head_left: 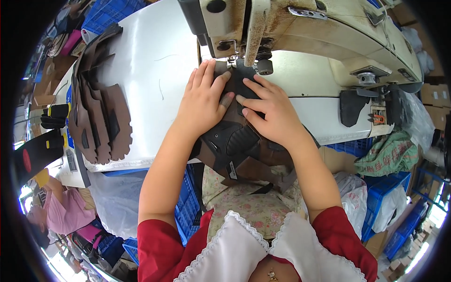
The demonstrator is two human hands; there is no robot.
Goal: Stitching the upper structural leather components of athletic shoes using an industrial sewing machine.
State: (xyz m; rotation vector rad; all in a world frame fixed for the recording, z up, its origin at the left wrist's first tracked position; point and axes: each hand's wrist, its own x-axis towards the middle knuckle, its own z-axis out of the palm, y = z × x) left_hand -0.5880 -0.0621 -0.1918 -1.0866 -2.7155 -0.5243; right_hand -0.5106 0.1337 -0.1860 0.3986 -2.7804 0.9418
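Observation:
A dark brown and black shoe upper [230, 143], with a ribbed black panel and a small label, lies under both hands and hangs over the table's front edge toward my lap. Its far end reaches the presser foot [232, 61] of a worn, cream sewing machine [310, 30]. My left hand [203, 101] rests flat along the upper's left side, fingers stretched toward the foot. Two of its digits have greyish tips. On the opposite side, my right hand [270, 107] presses the black part with fingers spread. Neither hand is closed around anything.
Brown cut pieces with wavy edges [101, 122] are stacked on the white table [145, 61] at left. A black piece [352, 108] lies at right. Blue crates [383, 197] and a green sack [390, 155] stand beyond the edge. Another person in pink [70, 207] sits far left.

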